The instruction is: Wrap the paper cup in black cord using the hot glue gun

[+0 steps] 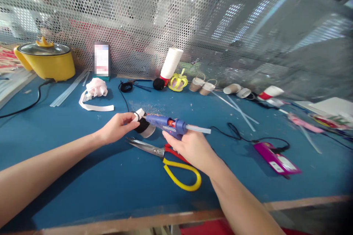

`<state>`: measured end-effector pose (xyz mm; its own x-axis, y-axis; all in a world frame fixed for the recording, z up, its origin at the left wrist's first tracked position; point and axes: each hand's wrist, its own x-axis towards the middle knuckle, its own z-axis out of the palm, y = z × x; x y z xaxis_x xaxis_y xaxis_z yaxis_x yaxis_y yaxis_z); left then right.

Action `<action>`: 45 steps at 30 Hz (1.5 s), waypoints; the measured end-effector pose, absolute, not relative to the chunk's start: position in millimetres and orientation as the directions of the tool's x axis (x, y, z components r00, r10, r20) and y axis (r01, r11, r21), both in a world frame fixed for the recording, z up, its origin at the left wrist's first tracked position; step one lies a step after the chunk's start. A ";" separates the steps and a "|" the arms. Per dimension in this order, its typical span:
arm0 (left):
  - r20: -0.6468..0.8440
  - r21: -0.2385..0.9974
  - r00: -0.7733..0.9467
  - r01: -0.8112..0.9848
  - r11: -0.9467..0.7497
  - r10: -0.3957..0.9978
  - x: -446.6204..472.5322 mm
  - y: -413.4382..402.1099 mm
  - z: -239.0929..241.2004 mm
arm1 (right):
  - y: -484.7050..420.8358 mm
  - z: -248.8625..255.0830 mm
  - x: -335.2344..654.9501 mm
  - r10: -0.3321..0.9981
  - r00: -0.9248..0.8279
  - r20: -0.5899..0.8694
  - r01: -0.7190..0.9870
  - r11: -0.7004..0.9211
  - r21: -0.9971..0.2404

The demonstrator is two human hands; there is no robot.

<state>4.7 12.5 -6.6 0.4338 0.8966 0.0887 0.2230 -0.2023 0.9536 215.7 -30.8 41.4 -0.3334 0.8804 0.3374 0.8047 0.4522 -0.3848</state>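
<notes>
My left hand (114, 128) pinches a small cup-shaped piece (143, 127), black around its side with a whitish end and a white part on top. Black cord runs from it toward the back of the table. My right hand (195, 150) is wrapped round the handle of a blue glue gun (160, 120), whose nozzle points left, at or very near the piece. A clear glue stick (200, 129) sticks out of the gun's rear. Below both hands lie scissors (150, 148) with one red and one yellow handle loop, partly covered by my right hand.
Perforated metal mesh (138, 14) walls off the back. A yellow electric pot (55, 62), phone (101, 58), crumpled white strip (96, 88), black cord coil (127, 87), stacked paper cups (171, 62) and small brown baskets (196, 83) stand along it. A purple packet (275, 159) lies right.
</notes>
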 end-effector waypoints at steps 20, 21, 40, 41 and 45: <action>0.086 0.941 0.424 0.262 -0.213 0.902 5.0 13.9 -7.2 | -30.1 39.2 215.5 0.853 -0.386 0.352 0.793 0.501 -0.346; 0.086 0.940 0.425 0.265 -0.215 0.901 4.8 13.9 -7.2 | -30.1 39.4 215.5 0.852 -0.390 0.349 0.792 0.504 -0.344; 0.119 0.906 0.446 0.317 -0.281 0.887 2.6 15.3 -7.8 | -30.2 43.3 216.4 0.868 -0.377 0.322 0.803 0.480 -0.353; 0.118 0.905 0.447 0.318 -0.281 0.887 2.6 15.3 -7.5 | -30.0 42.8 216.6 0.874 -0.361 0.326 0.806 0.468 -0.361; 0.131 0.898 0.448 0.324 -0.298 0.884 2.7 14.5 -6.2 | -30.2 39.8 217.2 0.867 -0.344 0.361 0.805 0.470 -0.362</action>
<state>2.7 14.5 -6.2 0.4484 0.8841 0.1313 0.3239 -0.2976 0.8981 217.2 -30.2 39.8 -0.3435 0.8671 0.3607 0.8055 0.4695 -0.3616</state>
